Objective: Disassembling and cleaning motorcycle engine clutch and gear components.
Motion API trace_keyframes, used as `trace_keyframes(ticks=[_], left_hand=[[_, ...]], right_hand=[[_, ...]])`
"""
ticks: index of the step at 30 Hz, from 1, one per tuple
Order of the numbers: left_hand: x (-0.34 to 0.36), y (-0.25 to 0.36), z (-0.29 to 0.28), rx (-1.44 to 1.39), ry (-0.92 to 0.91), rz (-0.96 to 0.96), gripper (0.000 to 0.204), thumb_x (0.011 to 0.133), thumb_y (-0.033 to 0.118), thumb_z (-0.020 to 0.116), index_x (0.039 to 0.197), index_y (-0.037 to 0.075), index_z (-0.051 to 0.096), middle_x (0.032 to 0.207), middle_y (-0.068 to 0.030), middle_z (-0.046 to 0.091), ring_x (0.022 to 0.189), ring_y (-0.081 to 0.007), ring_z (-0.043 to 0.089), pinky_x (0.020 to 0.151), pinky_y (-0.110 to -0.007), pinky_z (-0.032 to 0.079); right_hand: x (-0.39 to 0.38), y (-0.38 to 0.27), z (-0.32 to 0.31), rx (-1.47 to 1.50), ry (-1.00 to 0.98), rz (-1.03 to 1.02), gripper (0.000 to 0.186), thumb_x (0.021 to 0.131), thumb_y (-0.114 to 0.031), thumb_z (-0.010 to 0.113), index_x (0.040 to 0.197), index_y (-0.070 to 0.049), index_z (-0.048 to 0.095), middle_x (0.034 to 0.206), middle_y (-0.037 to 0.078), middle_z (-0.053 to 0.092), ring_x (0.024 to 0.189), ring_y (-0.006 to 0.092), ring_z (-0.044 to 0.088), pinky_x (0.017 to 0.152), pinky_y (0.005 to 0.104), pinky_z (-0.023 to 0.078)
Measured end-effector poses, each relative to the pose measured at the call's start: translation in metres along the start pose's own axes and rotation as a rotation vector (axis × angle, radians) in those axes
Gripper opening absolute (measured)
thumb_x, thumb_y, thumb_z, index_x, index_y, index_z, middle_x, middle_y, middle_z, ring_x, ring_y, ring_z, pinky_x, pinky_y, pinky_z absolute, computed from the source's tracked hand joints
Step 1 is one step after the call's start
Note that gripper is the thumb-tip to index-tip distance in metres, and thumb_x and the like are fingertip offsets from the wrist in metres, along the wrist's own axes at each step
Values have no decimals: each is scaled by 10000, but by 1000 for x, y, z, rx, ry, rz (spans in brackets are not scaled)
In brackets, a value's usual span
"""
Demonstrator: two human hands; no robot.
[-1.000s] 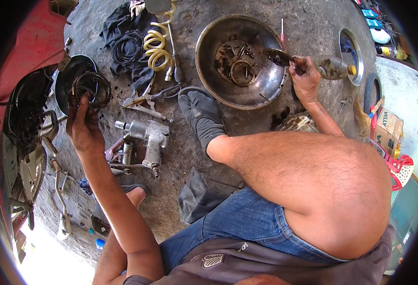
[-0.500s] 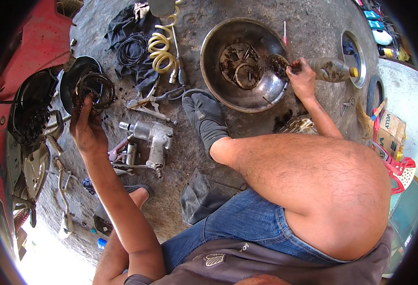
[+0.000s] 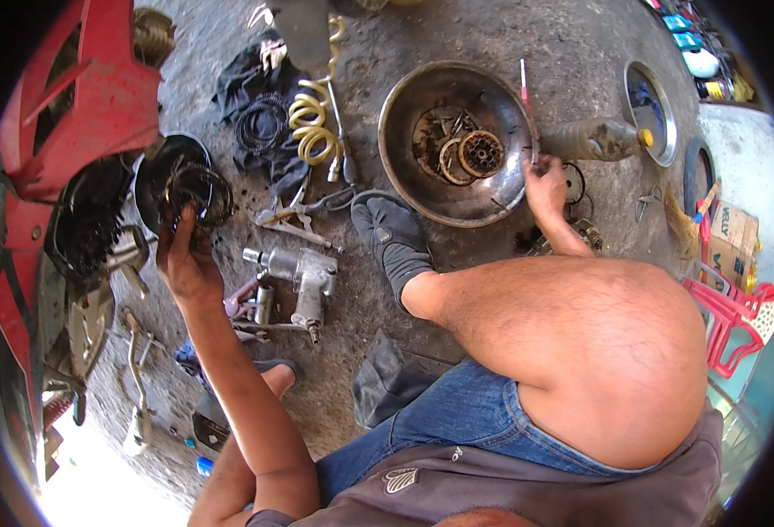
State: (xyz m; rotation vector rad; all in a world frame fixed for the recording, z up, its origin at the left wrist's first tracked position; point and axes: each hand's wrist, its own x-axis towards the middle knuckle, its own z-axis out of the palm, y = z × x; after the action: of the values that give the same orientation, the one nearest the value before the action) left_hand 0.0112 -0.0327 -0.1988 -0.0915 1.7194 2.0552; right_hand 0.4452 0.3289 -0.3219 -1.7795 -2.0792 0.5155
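Note:
On the left, my left hand (image 3: 187,255) is closed on a bundle of oily black clutch plates (image 3: 216,195), thin rings held upright over a dark round pan (image 3: 148,180). My right hand (image 3: 547,189) is at the right edge of a wide metal basin (image 3: 391,167), its fingers closed on the rim. Inside the basin lies a round brown part with holes, like a clutch hub (image 3: 481,154), beside a pale ring (image 3: 451,162) and several small metal pins. More dark rings (image 3: 262,123) rest on a black cloth.
A red motorcycle (image 3: 79,79) stands along the left. An impact wrench (image 3: 303,277), pliers-like tools and a coiled yellow hose (image 3: 310,132) lie on the floor by my foot. A plastic bottle (image 3: 593,140) and a red screwdriver (image 3: 524,83) lie beside the basin.
The round brown part has left my right hand and lies in the basin. That hand has moved down to the rim. The whole view has shifted; my left hand still holds the plates.

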Motion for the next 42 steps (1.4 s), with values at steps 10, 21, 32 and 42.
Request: trace_keyframes(ticks=[10,21,32,42], left_hand=[[11,11,-16,48,-64,-69,378,894,128,756,1259,84,669,1176,-23,715,1054,-112,635,829,-253,440],[-44,43,15,287,-73,-88,312,939,154,720,1227,55,650,1043,-2,674,824,-64,555,686,-220,420],[-49,52,24,282,-51,-42,297,943,70,711,1224,11,637,1091,-87,709,914,-129,661,778,-245,525],[-35,62,23,229,-98,-27,285,935,38,712,1210,-4,647,1131,-90,708,980,-138,668,835,-252,531]], right_hand=[[25,-24,11,766,-198,627,275,844,-180,717,855,93,686,803,108,648,692,177,557,629,417,458],[148,-108,-54,755,189,349,288,877,-191,728,759,64,664,694,107,646,557,162,594,481,365,443],[142,-87,-88,1024,-224,422,360,939,-204,631,687,51,595,556,152,564,396,256,537,355,435,385],[104,-37,-21,688,5,39,322,938,-236,691,1012,78,692,861,186,712,780,229,696,635,407,533]])
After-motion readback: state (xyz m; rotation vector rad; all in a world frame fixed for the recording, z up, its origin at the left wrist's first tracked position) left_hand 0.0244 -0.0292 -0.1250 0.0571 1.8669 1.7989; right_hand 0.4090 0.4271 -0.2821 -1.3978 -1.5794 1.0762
